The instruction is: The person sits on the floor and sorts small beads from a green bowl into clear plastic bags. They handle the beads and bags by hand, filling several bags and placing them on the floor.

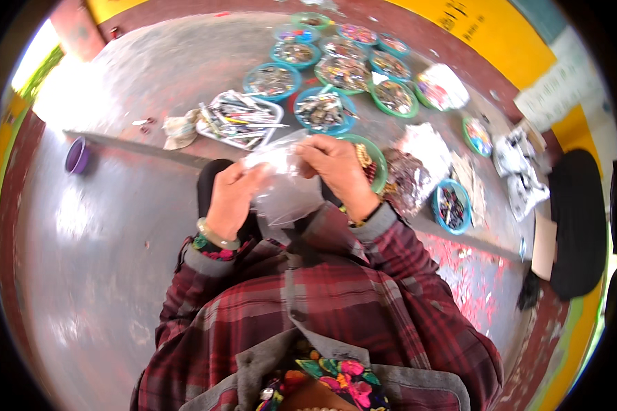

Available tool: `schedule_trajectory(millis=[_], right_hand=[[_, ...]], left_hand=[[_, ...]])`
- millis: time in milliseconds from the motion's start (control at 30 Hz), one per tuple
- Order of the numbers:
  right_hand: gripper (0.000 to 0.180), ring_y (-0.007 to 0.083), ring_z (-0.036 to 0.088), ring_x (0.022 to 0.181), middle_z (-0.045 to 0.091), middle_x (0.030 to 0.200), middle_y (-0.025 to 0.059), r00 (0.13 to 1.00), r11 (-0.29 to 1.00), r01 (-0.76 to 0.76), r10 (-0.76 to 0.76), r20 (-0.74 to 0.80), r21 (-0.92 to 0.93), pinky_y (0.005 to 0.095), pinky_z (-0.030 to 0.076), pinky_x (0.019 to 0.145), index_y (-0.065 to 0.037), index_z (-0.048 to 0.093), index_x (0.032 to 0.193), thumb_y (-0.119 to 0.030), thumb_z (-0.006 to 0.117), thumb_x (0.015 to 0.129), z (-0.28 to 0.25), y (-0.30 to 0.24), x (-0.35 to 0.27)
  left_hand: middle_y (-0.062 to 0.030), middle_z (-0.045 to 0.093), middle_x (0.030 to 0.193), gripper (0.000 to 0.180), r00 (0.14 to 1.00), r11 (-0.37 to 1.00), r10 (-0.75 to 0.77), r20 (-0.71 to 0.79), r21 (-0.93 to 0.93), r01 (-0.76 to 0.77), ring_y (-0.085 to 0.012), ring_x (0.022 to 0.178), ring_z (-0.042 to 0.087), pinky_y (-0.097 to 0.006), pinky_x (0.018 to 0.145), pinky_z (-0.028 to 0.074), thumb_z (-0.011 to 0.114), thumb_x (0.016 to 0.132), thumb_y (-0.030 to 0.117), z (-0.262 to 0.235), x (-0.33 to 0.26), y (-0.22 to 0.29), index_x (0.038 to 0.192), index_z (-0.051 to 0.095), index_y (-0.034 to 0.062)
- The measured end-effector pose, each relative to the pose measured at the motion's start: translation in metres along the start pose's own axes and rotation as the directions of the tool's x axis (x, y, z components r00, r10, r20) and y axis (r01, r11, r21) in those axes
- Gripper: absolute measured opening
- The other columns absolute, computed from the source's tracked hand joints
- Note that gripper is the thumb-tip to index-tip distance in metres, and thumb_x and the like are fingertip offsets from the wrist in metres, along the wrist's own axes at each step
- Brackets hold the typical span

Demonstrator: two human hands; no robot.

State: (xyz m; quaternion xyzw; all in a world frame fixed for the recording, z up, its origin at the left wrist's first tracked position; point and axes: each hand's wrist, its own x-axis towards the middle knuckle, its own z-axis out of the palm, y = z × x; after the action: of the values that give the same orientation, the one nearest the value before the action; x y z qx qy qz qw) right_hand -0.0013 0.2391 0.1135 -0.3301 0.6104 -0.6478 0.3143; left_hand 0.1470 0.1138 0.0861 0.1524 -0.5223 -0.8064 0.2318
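Note:
A clear plastic bag [289,195] hangs between my hands, above my lap. On its left side, my left hand [230,197] is closed round the edge, the fingertips smeared by motion. Pinching the bag's upper right corner, my right hand [339,170] has its fingers bent together. Nothing shows inside the bag. Just beyond it, a white basket [275,130] is heaped with pens or similar slim sticks. A blue basin [349,122] of small silvery pieces sits beside that. Partly hidden behind my right wrist is a green basin [382,172] with beads.
Several blue and green basins of small parts, such as a blue basin [298,81], crowd the raised ledge ahead. A brown-filled plastic bag [406,183] and a blue basket [467,205] lie right. A purple bucket [77,157] stands on the floor at left; a black cushion-like object [578,222] is far right.

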Motion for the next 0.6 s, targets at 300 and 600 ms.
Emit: schedule_trajectory(millis=[300, 600], right_hand=[[0.013, 0.0101, 0.053, 0.056, 0.059, 0.065, 0.0060, 0.960, 0.951, 0.257, -0.272, -0.072, -0.171, 0.0249, 0.044, 0.052, 0.002, 0.059, 0.079, -0.010, 0.065, 0.077, -0.014, 0.011, 0.001], [0.011, 0.0200, 0.056, 0.065, 0.057, 0.072, 0.0103, 0.897, 0.818, 0.382, -0.441, -0.042, -0.430, 0.0291, 0.044, 0.059, 0.000, 0.058, 0.079, -0.003, 0.064, 0.070, -0.031, 0.023, 0.004]], left_hand=[[-0.0040, 0.061, 0.089, 0.014, 0.996, 0.984, -0.089, -0.018, -0.160, 0.085, -0.0050, 0.067, 0.054, -0.018, 0.050, 0.039, 0.055, 0.087, 0.011, 0.002, 0.006, 0.004, 0.095, 0.059, -0.0007], [0.0013, 0.060, 0.089, 0.012, 0.939, 0.912, -0.341, -0.032, -0.255, 0.323, -0.0019, 0.064, 0.053, -0.013, 0.046, 0.041, 0.057, 0.086, 0.014, -0.007, 0.018, 0.016, 0.095, 0.057, 0.0070]])
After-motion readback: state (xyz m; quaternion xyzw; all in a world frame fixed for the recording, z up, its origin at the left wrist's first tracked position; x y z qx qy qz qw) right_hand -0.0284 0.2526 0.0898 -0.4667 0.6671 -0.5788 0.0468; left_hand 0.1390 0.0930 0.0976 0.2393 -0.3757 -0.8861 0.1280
